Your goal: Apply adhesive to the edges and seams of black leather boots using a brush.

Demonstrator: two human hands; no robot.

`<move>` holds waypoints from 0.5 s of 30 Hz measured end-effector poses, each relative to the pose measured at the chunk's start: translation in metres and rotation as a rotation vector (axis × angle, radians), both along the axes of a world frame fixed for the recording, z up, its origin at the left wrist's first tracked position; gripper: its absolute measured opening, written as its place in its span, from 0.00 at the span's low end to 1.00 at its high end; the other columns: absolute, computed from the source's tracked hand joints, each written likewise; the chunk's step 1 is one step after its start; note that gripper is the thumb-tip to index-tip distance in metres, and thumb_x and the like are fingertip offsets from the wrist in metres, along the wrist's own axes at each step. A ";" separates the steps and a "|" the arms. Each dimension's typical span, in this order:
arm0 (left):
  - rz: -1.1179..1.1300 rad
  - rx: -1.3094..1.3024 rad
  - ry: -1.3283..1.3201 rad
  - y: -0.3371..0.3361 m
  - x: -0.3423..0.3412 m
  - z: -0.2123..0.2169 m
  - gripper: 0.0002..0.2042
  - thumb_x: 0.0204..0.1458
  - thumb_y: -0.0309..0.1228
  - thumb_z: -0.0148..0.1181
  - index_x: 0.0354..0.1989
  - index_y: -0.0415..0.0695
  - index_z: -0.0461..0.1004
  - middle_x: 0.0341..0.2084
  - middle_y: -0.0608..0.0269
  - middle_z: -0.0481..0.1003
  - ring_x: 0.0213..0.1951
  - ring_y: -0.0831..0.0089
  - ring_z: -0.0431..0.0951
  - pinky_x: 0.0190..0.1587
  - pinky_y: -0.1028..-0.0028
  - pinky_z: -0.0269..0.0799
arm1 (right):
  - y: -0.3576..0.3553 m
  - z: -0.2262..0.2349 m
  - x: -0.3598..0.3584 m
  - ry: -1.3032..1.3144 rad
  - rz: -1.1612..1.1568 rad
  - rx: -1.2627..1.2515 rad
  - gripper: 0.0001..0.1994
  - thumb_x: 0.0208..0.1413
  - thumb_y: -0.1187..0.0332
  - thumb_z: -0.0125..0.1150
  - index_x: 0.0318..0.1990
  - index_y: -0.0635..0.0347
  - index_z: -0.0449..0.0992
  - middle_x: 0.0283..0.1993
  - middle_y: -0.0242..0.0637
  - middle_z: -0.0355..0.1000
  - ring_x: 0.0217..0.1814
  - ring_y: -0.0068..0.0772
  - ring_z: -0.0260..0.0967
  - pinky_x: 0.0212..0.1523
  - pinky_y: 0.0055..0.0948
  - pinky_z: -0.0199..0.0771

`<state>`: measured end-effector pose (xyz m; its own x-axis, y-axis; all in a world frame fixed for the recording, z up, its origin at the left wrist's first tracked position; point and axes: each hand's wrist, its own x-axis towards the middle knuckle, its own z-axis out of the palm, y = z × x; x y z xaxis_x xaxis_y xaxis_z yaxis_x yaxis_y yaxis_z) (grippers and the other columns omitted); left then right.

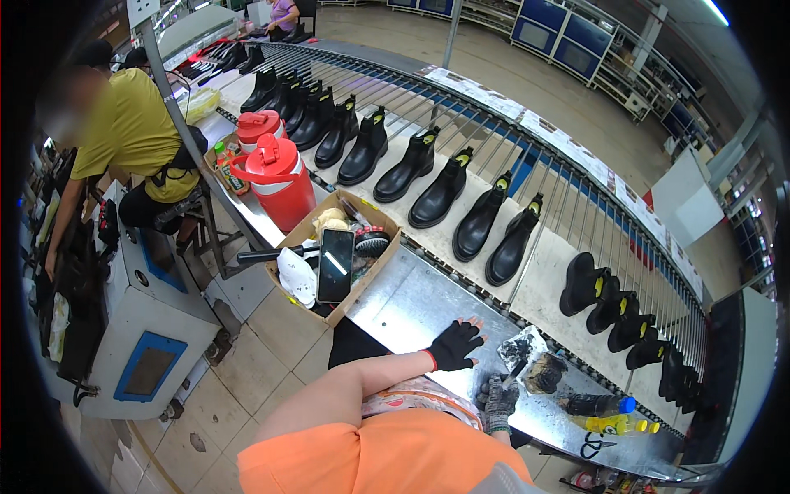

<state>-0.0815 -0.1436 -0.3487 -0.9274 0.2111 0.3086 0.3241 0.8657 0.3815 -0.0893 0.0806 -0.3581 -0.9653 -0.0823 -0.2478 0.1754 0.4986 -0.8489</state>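
My left hand [454, 344], in a black fingerless glove, lies on the metal worktable with its fingers spread and nothing held. Close to my body, my right hand [499, 401], in a grey knit glove, is closed round a thin dark brush-like tool [517, 370]; its exact kind is too small to make out. The tool's end reaches a white, black-smeared pad [522, 347]. Beside that pad lies a crumpled, black-stained cloth [546, 375]. Beyond both hands, a row of black ankle boots [439, 191] stands upright on the conveyor.
More black boots [586, 284] lie on their sides at right. A cardboard box [374, 276] holds a phone [336, 265] and brushes. Red jugs [280, 185] stand behind it. Bottles [613, 424] and scissors [594, 445] lie at right. A person in a yellow shirt [136, 123] works at left.
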 end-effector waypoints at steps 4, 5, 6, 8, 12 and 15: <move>0.001 -0.011 -0.031 0.000 0.001 0.003 0.32 0.48 0.50 0.53 0.58 0.45 0.60 0.61 0.42 0.53 0.62 0.46 0.52 0.59 0.48 0.50 | -0.021 0.062 0.011 -0.270 -0.253 -0.425 0.07 0.54 0.67 0.55 0.30 0.58 0.66 0.17 0.35 0.67 0.09 0.25 0.59 0.09 0.26 0.62; -0.009 -0.016 -0.051 0.000 0.001 0.004 0.32 0.48 0.50 0.53 0.58 0.44 0.60 0.61 0.42 0.52 0.62 0.46 0.52 0.59 0.48 0.50 | -0.014 0.051 0.011 -0.242 -0.290 -0.523 0.08 0.51 0.65 0.57 0.34 0.58 0.66 0.18 0.37 0.68 0.09 0.29 0.61 0.08 0.28 0.65; -0.009 -0.016 -0.055 0.001 0.001 0.004 0.32 0.48 0.50 0.53 0.58 0.44 0.60 0.61 0.42 0.52 0.62 0.46 0.52 0.59 0.48 0.50 | -0.007 0.045 0.007 -0.192 -0.348 -0.595 0.08 0.52 0.65 0.56 0.32 0.59 0.66 0.19 0.37 0.67 0.10 0.28 0.61 0.09 0.28 0.65; -0.007 0.001 -0.037 0.001 0.003 0.001 0.32 0.48 0.50 0.53 0.59 0.44 0.60 0.62 0.41 0.51 0.62 0.46 0.52 0.60 0.48 0.49 | 0.002 0.057 0.003 -0.012 -0.198 -0.723 0.08 0.55 0.64 0.53 0.33 0.58 0.67 0.21 0.35 0.67 0.15 0.27 0.63 0.09 0.26 0.64; -0.053 0.000 -0.086 0.004 -0.001 0.000 0.33 0.47 0.51 0.54 0.59 0.46 0.60 0.62 0.42 0.51 0.62 0.45 0.51 0.60 0.47 0.49 | 0.035 0.021 -0.004 0.371 -0.226 -0.330 0.11 0.58 0.63 0.47 0.29 0.59 0.72 0.23 0.34 0.68 0.21 0.25 0.64 0.17 0.25 0.66; -0.008 0.002 -0.064 0.007 -0.005 -0.018 0.33 0.47 0.51 0.54 0.60 0.48 0.59 0.63 0.44 0.50 0.63 0.46 0.50 0.60 0.47 0.46 | 0.028 0.011 0.007 0.107 -0.264 -0.511 0.13 0.56 0.62 0.47 0.27 0.60 0.72 0.24 0.37 0.67 0.23 0.31 0.65 0.25 0.32 0.66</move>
